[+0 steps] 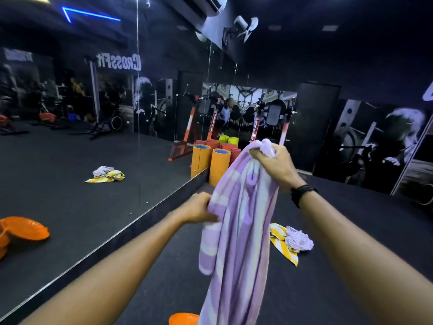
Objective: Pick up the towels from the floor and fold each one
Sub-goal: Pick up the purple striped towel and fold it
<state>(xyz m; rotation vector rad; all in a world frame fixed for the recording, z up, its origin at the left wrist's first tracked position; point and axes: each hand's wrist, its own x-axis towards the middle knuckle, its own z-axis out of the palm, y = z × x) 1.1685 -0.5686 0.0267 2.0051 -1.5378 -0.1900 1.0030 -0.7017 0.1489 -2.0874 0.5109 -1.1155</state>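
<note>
Dark rubber floor (328,289) of a gym, bounded on the left by a mirror wall (70,160). Right hand (276,165), raised, has its fingers (259,156) clenched round a bunched upper end of a purple-and-white striped towel (239,231); a black wristband (302,193) sits on that wrist. Left hand (199,208), lower and to the left, pinches the towel's side edge between thumb and fingers. The towel hangs off the floor between the two hands, its length dropping past the bottom of the view; its lower end cannot be seen. On the floor just right of the hanging towel lie a yellow-and-white striped towel (280,242) and a crumpled purple striped cloth (300,240), touching each other, with their reflection visible in the mirror. Rolled mats (219,167), orange, red and green, stand upright against the mirror beyond the hands. An orange object (184,319) lies on the floor at the lower edge, partly behind the towel.
</note>
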